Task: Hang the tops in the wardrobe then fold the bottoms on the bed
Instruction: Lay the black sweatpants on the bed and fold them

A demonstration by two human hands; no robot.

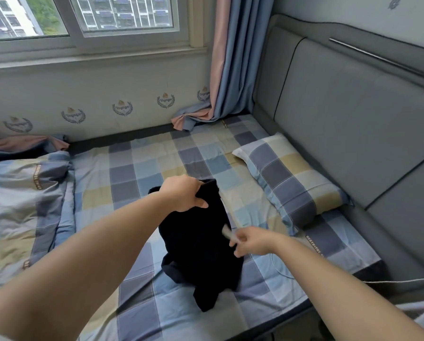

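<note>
Dark garment point(201, 247) type unclear to me, my left hand point(184, 193) gripping its top edge above the checked bed point(142, 168), my right hand point(251, 241) pinching a blurred pale bit beside it, pillow point(289, 178) right, grey headboard point(353, 119), curtain point(233, 57), window point(83, 18).

A blurred pale thing point(227, 233) at the right hand's point(251, 242) fingertips cannot be identified

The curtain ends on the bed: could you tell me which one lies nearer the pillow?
The bunched blue and pink curtain end in the corner by the headboard; the other one lies far left, above the duvet, away from the pillow.
</note>
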